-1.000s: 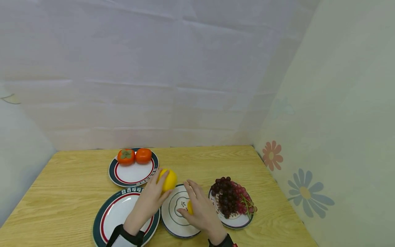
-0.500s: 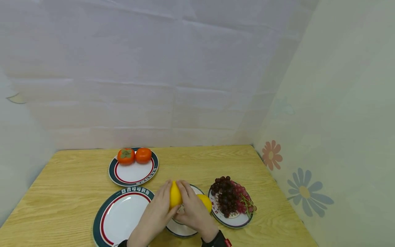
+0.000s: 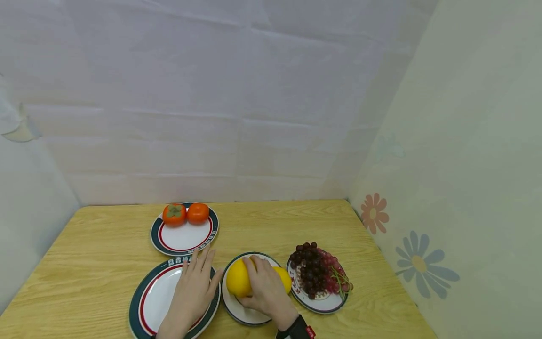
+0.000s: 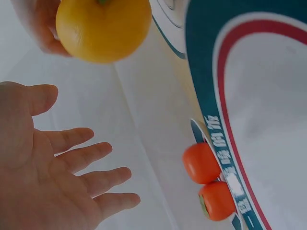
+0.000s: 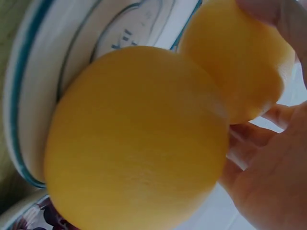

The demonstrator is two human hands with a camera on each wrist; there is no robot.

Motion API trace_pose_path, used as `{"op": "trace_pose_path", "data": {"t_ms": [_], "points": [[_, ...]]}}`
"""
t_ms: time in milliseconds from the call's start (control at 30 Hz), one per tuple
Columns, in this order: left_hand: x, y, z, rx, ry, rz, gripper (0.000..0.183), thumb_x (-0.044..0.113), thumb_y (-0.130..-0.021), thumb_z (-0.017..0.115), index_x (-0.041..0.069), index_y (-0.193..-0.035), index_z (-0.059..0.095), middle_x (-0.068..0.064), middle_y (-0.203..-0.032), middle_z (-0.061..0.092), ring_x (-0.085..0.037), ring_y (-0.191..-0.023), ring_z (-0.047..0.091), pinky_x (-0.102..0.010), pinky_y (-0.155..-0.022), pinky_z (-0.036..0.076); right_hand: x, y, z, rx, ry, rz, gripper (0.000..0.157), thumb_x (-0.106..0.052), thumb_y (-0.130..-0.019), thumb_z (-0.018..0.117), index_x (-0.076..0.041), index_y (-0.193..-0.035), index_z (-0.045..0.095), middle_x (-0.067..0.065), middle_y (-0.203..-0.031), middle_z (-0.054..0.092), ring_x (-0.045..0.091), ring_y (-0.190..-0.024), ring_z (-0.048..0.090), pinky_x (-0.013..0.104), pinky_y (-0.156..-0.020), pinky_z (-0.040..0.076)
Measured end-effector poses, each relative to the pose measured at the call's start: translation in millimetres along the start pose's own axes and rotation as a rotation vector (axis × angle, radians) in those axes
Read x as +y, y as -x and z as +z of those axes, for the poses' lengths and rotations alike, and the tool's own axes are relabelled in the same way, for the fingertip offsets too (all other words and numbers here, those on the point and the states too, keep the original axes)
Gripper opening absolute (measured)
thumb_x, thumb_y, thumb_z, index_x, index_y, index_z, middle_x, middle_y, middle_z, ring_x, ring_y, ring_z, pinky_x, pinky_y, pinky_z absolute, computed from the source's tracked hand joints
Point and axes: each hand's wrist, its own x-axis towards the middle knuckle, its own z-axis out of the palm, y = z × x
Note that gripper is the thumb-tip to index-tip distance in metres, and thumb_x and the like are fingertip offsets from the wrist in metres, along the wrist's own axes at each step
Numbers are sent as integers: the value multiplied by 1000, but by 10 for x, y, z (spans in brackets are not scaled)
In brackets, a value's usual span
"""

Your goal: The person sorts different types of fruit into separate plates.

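Note:
My right hand (image 3: 267,293) grips a yellow citrus fruit (image 3: 238,278) over the small white plate (image 3: 246,315) with dark rings. In the right wrist view thumb and fingers curl round this held fruit (image 5: 235,62). A second yellow citrus fruit (image 5: 136,143) sits at that plate's right side, partly behind the hand in the head view. The left hand (image 3: 191,289) hovers over the large green-rimmed plate (image 3: 139,301) and holds nothing. Its spread fingers show in the left wrist view, below the held fruit (image 4: 103,31) with its green stem end.
At the back left, a smaller green-rimmed plate (image 3: 186,238) bears two persimmons (image 3: 197,213). On the right stands a plate (image 3: 323,306) with dark grapes (image 3: 311,275) and red grapes (image 3: 336,275). White cloth (image 3: 237,117) hangs behind the wooden table (image 3: 262,226).
Both hands came together round one yellow citrus fruit. Then the left hand let go and moved left over the large plate, leaving the fruit in the right hand above the small plate.

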Motion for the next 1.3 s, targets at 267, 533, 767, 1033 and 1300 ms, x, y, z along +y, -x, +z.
{"op": "trace_pose_path", "data": {"t_ms": [267, 533, 767, 1033, 1300], "points": [[-130, -17, -40, -37, 6, -48, 61, 38, -93, 50, 5, -142, 34, -17, -146, 34, -39, -135, 25, -66, -106, 23, 10, -8, 82, -145, 0, 23, 94, -51, -58, 82, -14, -134, 42, 8, -122, 54, 22, -110, 53, 43, -102, 44], [-181, -36, -69, -75, 16, -77, 64, 42, -95, 43, 4, -144, 30, -17, -148, 31, -39, -135, 24, -64, -109, 18, 27, 9, 81, -162, -23, 18, 93, -55, -63, 78, -17, -138, 38, 8, -130, 51, 23, -115, 51, 47, -106, 40], [-220, -48, -73, -46, 6, -67, 62, 39, -94, 47, 3, -142, 33, -18, -146, 34, -41, -132, 28, -64, -108, 22, 74, 41, -45, -101, -105, 45, 77, -64, -76, 60, -20, -138, 42, 9, -137, 47, 28, -122, 46, 54, -102, 41], [-282, -105, -90, -45, 2, -70, 57, 35, -94, 49, 2, -140, 36, -21, -144, 36, -43, -131, 29, -69, -103, 24, 206, 99, -249, -20, -65, 178, 76, -62, -79, 58, -20, -139, 40, 9, -143, 40, 32, -131, 36, 60, -103, 35], [-435, -333, -132, 24, -15, -17, 54, 27, -93, 53, -2, -136, 40, -26, -139, 40, -48, -126, 33, -72, -97, 29, 304, 178, -310, 70, -30, 212, 77, -61, -77, 61, -19, -138, 42, 9, -142, 42, 32, -130, 37, 59, -103, 36]]}}
